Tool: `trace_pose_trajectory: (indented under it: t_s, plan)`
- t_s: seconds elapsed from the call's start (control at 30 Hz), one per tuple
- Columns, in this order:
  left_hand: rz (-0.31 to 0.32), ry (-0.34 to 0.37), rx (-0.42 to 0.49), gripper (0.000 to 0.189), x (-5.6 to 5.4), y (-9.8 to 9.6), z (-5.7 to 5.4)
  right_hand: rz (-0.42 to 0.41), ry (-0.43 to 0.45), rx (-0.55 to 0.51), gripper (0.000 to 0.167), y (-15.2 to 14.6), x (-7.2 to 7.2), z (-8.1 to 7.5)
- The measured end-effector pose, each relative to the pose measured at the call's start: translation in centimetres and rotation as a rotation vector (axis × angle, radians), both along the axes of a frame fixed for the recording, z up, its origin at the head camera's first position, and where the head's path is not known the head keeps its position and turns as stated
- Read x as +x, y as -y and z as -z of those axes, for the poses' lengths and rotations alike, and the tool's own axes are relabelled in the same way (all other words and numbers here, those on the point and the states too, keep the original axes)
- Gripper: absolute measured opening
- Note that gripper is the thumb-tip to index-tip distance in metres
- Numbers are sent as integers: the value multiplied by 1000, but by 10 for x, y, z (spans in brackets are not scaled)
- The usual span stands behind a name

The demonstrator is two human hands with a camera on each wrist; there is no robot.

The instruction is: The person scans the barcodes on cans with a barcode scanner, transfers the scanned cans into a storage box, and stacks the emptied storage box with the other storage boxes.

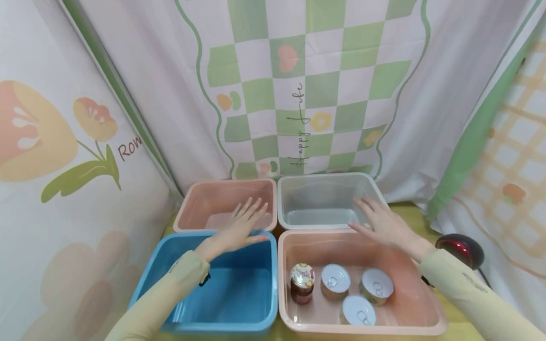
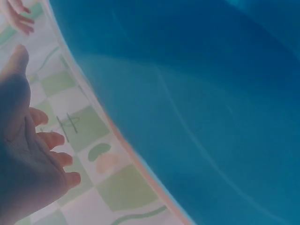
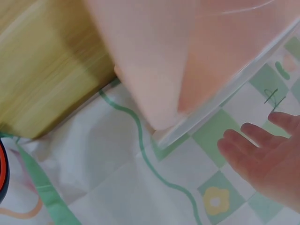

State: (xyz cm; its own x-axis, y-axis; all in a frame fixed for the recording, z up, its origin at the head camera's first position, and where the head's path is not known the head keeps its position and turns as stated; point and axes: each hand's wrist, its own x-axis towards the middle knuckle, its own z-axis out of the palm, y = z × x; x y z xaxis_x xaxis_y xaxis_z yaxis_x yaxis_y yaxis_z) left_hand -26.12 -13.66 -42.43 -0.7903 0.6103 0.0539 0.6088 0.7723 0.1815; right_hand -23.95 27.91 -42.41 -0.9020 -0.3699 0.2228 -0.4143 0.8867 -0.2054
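Note:
My left hand [image 1: 234, 230] hovers over the back edge of the blue bin [image 1: 239, 289], fingers spread and holding nothing. Over the border between the front pink bin [image 1: 367, 329] and the clear white bin [image 1: 324, 178], my right hand [image 1: 386, 226] hangs with straight fingers, also holding nothing. Inside the front pink bin stand a small jar [image 1: 302, 282] with a patterned lid and several cans with pull-ring lids: one can [image 1: 335, 280] beside the jar, another can [image 1: 376, 285] to the right, and a third can [image 1: 359, 310] nearer the front.
A second pink bin [image 1: 226, 182] stands at the back left, behind the blue one. On the wooden table [image 1: 409, 215] at the right is a dark rounded object [image 1: 460, 250] with a red glow. Patterned curtains [image 1: 324, 94] hang behind and along both sides.

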Motion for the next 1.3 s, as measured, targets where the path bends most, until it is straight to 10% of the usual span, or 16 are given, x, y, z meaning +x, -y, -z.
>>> trace_pose_trajectory:
  t_s: [1.0, 1.3]
  plan:
    - [133, 82, -35, 96, 26, -10, 19, -104, -75, -37, 37, 18, 48, 3]
    - [156, 115, -46, 89, 27, -12, 21, -271, 113, -127, 34, 14, 47, 4]
